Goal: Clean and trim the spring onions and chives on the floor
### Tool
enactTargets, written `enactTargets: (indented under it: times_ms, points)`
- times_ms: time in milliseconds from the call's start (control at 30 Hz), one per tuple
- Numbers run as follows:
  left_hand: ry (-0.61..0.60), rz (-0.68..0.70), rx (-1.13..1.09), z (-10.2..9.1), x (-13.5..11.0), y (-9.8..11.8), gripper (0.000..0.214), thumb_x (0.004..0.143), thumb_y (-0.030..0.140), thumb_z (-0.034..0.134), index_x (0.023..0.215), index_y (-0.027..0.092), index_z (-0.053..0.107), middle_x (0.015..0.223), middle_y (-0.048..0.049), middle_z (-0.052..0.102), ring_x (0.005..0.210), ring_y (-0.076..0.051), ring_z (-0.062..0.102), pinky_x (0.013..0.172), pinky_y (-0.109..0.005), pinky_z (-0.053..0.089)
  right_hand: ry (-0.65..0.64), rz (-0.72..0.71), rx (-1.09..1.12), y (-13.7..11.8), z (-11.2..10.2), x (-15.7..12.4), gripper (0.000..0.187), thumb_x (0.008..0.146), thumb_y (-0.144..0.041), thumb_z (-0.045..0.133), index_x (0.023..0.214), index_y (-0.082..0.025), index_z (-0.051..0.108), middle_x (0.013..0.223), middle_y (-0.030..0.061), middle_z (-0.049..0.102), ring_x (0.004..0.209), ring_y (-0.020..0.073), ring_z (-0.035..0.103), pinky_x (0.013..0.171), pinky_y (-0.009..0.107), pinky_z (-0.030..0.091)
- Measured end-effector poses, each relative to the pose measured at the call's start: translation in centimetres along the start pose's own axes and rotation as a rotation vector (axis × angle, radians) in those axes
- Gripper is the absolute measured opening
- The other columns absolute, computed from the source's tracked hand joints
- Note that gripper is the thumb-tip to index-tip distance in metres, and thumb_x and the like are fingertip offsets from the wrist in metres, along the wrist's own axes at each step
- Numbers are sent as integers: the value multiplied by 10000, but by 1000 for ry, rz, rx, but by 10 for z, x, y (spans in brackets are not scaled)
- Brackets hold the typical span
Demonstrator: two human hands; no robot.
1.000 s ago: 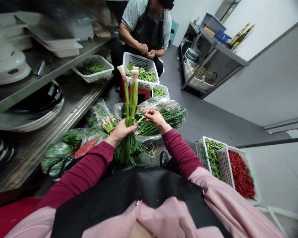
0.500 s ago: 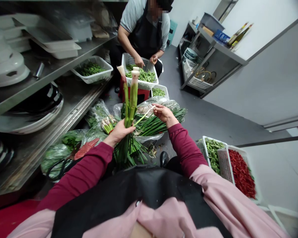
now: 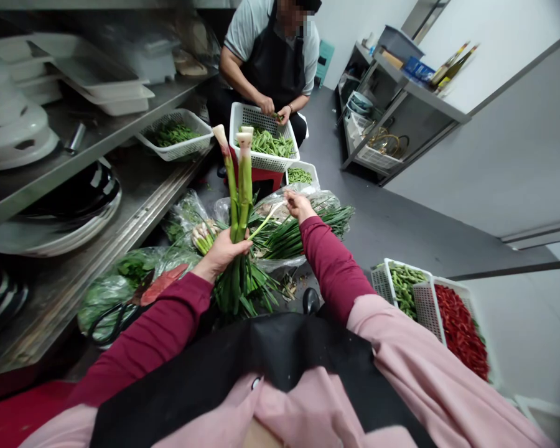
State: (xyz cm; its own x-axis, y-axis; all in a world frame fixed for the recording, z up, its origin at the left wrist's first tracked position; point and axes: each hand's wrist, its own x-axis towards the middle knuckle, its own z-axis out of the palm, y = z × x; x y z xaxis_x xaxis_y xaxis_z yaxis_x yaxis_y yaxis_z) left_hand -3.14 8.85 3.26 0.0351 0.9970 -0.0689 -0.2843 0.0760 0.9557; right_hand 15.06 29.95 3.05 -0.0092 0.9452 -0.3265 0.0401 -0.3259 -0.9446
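Note:
My left hand [image 3: 226,250] is closed around a bunch of large scallions [image 3: 243,180], held upright with the white root ends up and the dark green leaves hanging below. One stalk has a purplish tint near its white end. A thin pale scallion stalk [image 3: 266,221] slants from the bunch up to the right. At its upper end my right hand [image 3: 299,205] is closed, fingertips pinched at the stalk's tip; the fingers partly hide the contact. Below lie more long green scallions [image 3: 292,236] on clear plastic, and a bundle with white bulbs [image 3: 204,235] beside them.
Opposite, a co-worker's hands [image 3: 275,109] are above a white basket of green beans [image 3: 266,144]. A steel shelf [image 3: 135,224] with dishes runs along the left. Baskets of green pods [image 3: 404,283] and red chillies [image 3: 462,330] stand at right. Bagged greens [image 3: 107,292] lie at lower left.
My right hand has shifted slightly left and up, staying at the thin stalk's tip. My left hand and the bunch have moved a little left. The co-worker's hands have come closer together.

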Motion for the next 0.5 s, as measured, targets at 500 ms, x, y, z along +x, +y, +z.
enactTargets:
  times_ms: [500]
  points:
    - [17,-50,-8,3,2,-6,331,583,279,737,764,174,481,474,54,510,442,-107,482,478,-218,365,46,-240,-390,27,23,-53,210,897,-267,502,722,-164,556,635,5,576,570,102,518,561,199,412]
